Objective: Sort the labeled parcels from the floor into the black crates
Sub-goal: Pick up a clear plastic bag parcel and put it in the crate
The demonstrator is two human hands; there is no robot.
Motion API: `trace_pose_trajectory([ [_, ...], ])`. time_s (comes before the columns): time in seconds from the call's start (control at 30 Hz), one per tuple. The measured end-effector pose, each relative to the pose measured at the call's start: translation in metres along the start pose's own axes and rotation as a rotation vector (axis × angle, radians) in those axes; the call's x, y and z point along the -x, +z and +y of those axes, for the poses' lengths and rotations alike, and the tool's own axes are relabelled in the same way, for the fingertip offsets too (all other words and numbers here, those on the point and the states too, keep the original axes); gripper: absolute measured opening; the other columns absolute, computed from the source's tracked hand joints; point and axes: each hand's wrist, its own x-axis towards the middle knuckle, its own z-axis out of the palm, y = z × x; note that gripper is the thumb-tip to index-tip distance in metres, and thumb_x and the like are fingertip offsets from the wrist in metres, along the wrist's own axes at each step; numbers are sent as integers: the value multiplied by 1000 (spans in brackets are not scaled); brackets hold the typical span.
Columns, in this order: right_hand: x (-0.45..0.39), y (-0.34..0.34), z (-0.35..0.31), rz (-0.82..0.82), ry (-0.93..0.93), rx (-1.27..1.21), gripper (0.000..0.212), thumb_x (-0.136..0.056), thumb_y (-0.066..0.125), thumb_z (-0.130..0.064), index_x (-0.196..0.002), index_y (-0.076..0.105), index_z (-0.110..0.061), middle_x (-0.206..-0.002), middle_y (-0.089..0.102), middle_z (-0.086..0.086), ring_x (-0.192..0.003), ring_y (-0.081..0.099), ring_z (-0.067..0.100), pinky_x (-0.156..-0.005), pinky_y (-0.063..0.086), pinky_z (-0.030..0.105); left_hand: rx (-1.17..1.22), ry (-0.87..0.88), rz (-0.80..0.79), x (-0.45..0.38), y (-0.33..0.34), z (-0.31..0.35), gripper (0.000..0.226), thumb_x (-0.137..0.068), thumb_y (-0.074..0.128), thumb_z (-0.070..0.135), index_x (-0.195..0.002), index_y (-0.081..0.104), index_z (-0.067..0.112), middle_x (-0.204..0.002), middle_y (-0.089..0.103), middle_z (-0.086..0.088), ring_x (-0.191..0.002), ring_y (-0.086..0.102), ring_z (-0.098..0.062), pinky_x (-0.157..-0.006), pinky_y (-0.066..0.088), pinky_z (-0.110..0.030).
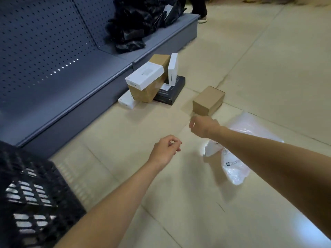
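Brown cardboard parcel [208, 100] lies on the floor [268, 68], apart from the heap of parcels [154, 81] against the shelf base [114, 72]. Both hands, left [165, 149] and right [204, 126], reach out loosely curled, holding nothing. The black crate [35, 194] waits at the near left corner.

Six boxes [208, 101], one crate [35, 194], one bag [232, 169]

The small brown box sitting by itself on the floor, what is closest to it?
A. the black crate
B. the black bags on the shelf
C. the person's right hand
C: the right hand reaches just short of the small brown box, empty; the other choices are farther off.
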Motion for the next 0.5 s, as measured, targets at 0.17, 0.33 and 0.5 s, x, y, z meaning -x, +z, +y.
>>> trace_pose_trajectory([
  [0.17,-2,-5,71,33,201,-2,43,-93,45,-20,-136,42,-23,-137,45,9,-129,35,34,-101,32,49,28,-79,-258,-1,74,10,39,-86,60,44,-121,57,28,-113,71,-5,-90,60,-19,-82,46,-31],
  [0.33,-4,-1,117,-53,359,-4,54,-98,43,-36,-146,23,-21,-147,28,17,-135,28,49,-110,26,58,171,-139,-314,-6,116,14,74,-73,60,59,-141,32,49,-133,59,-3,-114,60,-26,-82,49,-29],
  [0.5,-3,11,127,-90,400,-80,67,-98,44,-48,-152,17,-19,-150,26,21,-133,37,45,-106,36,47,306,-100,-431,-13,149,16,93,-92,68,35,-153,0,50,-151,35,20,-138,40,-9,-113,34,-34],
])
